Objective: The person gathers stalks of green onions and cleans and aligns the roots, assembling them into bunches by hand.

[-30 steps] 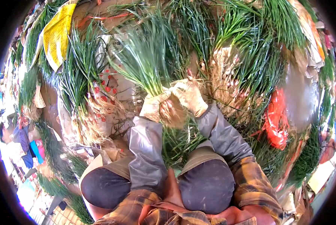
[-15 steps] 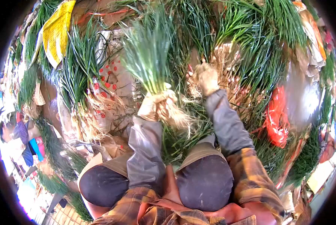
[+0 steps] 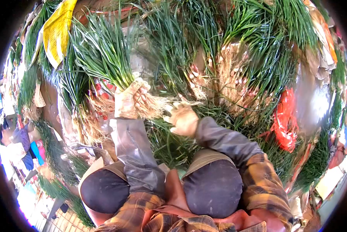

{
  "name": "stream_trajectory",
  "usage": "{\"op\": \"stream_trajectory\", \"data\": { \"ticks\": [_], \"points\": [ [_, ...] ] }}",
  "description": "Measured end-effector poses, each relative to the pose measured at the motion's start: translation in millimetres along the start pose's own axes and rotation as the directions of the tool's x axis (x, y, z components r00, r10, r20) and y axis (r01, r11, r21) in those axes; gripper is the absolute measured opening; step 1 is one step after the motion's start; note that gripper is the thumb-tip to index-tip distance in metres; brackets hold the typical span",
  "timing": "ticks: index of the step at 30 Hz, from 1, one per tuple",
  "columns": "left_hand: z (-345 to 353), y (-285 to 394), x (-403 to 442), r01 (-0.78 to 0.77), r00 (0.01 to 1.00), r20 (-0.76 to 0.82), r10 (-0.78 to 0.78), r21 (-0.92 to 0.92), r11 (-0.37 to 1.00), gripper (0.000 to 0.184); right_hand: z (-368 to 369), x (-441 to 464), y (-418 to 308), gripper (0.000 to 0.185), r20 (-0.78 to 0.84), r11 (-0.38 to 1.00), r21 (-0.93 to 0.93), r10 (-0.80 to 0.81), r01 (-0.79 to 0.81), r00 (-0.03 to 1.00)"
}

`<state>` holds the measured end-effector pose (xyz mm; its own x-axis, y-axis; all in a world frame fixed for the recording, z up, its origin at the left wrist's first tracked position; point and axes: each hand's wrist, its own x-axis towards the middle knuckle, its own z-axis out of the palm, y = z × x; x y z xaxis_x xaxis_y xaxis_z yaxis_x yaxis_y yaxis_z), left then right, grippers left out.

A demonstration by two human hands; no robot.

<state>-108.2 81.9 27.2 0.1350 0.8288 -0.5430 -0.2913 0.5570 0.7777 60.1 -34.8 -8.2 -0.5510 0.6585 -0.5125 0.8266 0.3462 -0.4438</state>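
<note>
My left hand (image 3: 127,101), in a pale glove, is closed around a bunch of green onions (image 3: 117,63). The green leaves fan up and to the left, and the pale bulbs and stringy roots hang out to the right of the fist. My right hand (image 3: 183,119), also gloved, is just right of those roots with its fingers apart and nothing in them. Above it lies a small clump of onions (image 3: 197,83) with reddish bulbs. A larger pile of onions (image 3: 232,71) lies farther right, its roots toward me.
A yellow sheet (image 3: 58,33) lies at the upper left, near more onions (image 3: 86,125). Red plastic twine (image 3: 285,121) is bundled at the right. Loose green leaves (image 3: 171,145) lie before my knees. At the far left edge, part of another person (image 3: 20,141) shows.
My left hand has moved left with the onion bunch. My right hand has come down and left from the small clump at the centre, its fingers now spread.
</note>
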Motion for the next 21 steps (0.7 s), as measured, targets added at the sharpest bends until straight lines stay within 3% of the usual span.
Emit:
{"op": "stream_trajectory", "data": {
  "ticks": [1,2,4,5,6,7,8,11,12,13,14,15,16,17,18,20,21],
  "points": [
    [-7,0,1,0.02,1.0,-0.02,-0.019,0.06,0.998,0.023,-10,1,8,0.05,0.254,0.983,0.184,-0.036,-0.011,0.967],
    [-11,0,0,0.043,0.999,-0.038,-0.038,0.124,0.991,0.024,4,-7,17,0.041,-0.135,0.856,0.469,-0.173,0.217,0.976],
    [-11,-5,0,0.046,0.999,0.005,-0.047,0.113,0.993,0.024,4,-1,24,0.029,-0.17,0.76,0.635,0.315,-0.141,0.934],
    [-5,-11,0,0.037,0.999,-0.011,-0.036,0.127,0.991,0.023,13,17,37,0.022,-0.316,0.868,0.401,0.431,-0.293,0.845],
    [-6,-20,1,0.091,0.995,0.031,-0.092,0.016,0.996,0.022,20,22,53,0.014,-0.692,0.948,0.302,0.291,-0.101,0.661],
    [0,-24,1,0.101,0.994,0.042,-0.099,-0.029,0.994,0.022,28,39,61,0.013,-0.466,0.924,0.244,0.379,-0.296,0.799],
    [4,-29,-2,0.112,0.993,0.049,-0.109,-0.073,0.991,0.022,33,53,65,0.012,-0.208,0.878,0.134,0.478,-0.459,0.853],
    [-1,-34,-5,0.229,0.969,0.12,-0.215,-0.12,0.966,0.027,41,66,75,0.01,-0.351,0.878,0.132,0.475,-0.46,0.807],
    [-4,-33,-7,0.258,0.959,0.151,-0.241,-0.106,0.96,0.029,10,44,66,0.006,-0.271,0.811,0.439,0.53,-0.386,0.804],
    [-13,-39,-3,0.259,0.953,0.191,-0.236,-0.106,0.96,0.029,11,38,76,0.006,-0.119,0.544,0.806,0.532,-0.231,0.839],
    [-18,-44,0,0.26,0.949,0.205,-0.239,-0.082,0.962,0.028,11,33,87,0.007,0.013,0.128,0.988,0.463,-0.082,0.886],
    [-19,-50,1,0.271,0.949,0.195,-0.25,-0.092,0.958,0.029,11,20,83,0.015,-0.248,0.057,0.966,0.494,0.253,0.834],
    [-13,-54,0,0.284,0.946,0.19,-0.262,-0.101,0.953,0.029,9,15,88,0.019,-0.291,0.181,0.955,0.417,0.235,0.861],
    [-2,-60,-4,0.311,0.946,0.154,-0.286,-0.168,0.936,0.024,10,14,85,0.02,-0.305,-0.007,0.943,0.373,0.331,0.876],
    [1,-60,-5,0.368,0.927,0.126,-0.354,-0.11,0.923,0.015,11,13,78,0.022,-0.327,-0.2,0.892,0.331,0.405,0.885],
    [14,-64,-6,0.472,0.868,0.121,-0.481,0.095,0.876,0.01,5,12,63,0.028,-0.154,-0.616,0.748,0.201,0.247,0.967],
    [24,-68,-12,0.472,0.876,0.12,-0.468,-0.004,0.882,0.007,7,11,58,0.028,-0.215,-0.458,0.829,0.269,0.322,0.939]
  ]
}}
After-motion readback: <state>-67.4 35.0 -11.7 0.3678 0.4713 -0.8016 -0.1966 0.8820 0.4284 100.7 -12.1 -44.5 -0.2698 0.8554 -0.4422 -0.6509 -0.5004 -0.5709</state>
